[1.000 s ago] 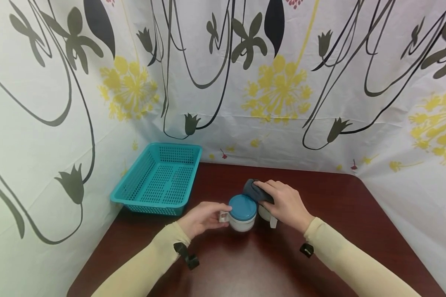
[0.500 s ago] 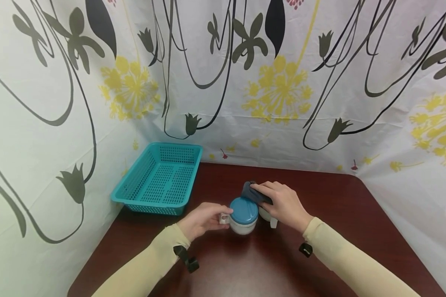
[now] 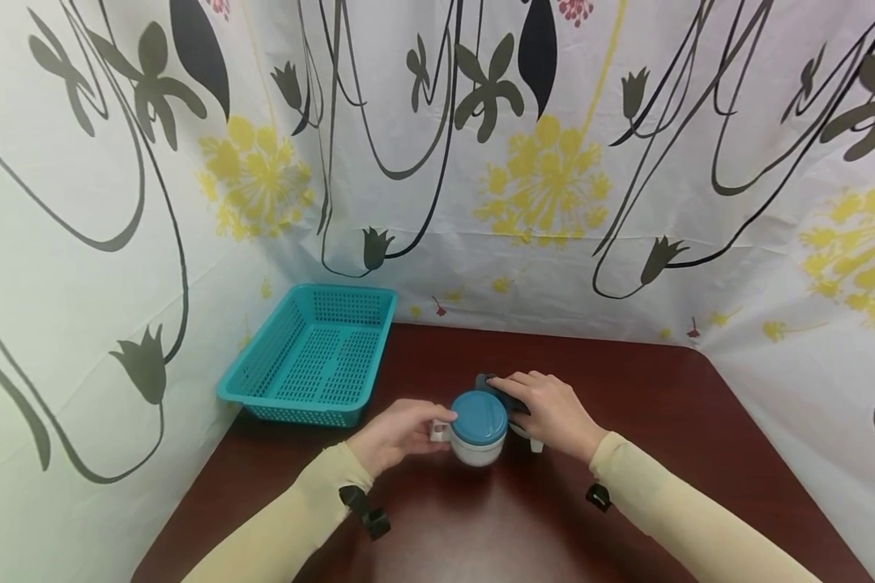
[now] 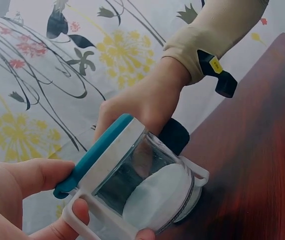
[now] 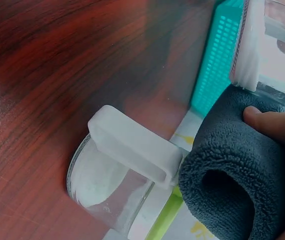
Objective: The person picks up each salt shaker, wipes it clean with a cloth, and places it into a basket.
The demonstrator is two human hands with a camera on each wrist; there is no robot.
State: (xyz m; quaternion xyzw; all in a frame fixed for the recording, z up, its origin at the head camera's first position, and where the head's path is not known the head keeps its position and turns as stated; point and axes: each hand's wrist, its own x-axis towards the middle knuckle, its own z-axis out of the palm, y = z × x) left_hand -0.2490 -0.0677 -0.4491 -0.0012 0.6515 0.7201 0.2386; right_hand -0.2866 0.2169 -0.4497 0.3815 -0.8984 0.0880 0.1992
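Observation:
My left hand (image 3: 407, 433) grips the white handle of a clear seasoning jar (image 3: 479, 452), its thumb at the edge of the blue lid (image 3: 479, 417). White powder (image 4: 157, 197) fills part of the jar, which tilts in the left wrist view. Against its far right side, my right hand (image 3: 557, 413) holds a dark grey towel (image 5: 227, 145), folded into a thick roll. Below that hand stands a second clear jar (image 5: 110, 190) with a white handle (image 5: 132, 145) and a green lid (image 5: 165, 215). White powder shows in it too; the head view mostly hides it.
A teal perforated basket (image 3: 302, 411) stands at the back left of the dark red table (image 3: 627, 389). Behind and beside the table hangs a white flower-patterned curtain (image 3: 423, 194).
The blue-lidded jar has come slightly nearer to me. My right hand and the towel have moved a little down along the jar's side.

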